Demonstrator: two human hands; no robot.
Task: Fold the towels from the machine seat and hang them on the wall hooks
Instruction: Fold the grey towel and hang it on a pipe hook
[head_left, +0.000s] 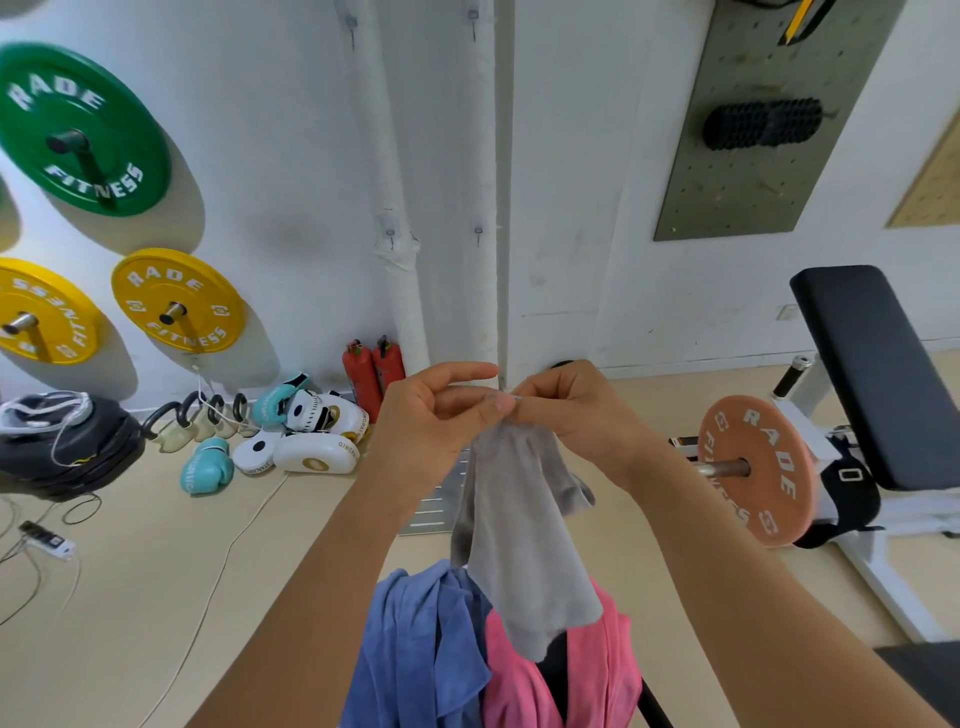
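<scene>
At centre frame, left hand (426, 415) and right hand (566, 410) pinch the grey towel (519, 540) by its top edge; it hangs toward six o'clock over blue towel (410, 649) and pink towel (597, 675).

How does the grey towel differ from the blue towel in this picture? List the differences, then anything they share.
The grey towel is pinched at its top edge by the left hand and right hand and hangs freely; the blue towel lies draped, untouched. Grey hangs higher; blue sits lower, beside the pink towel. Both are unfolded.
</scene>
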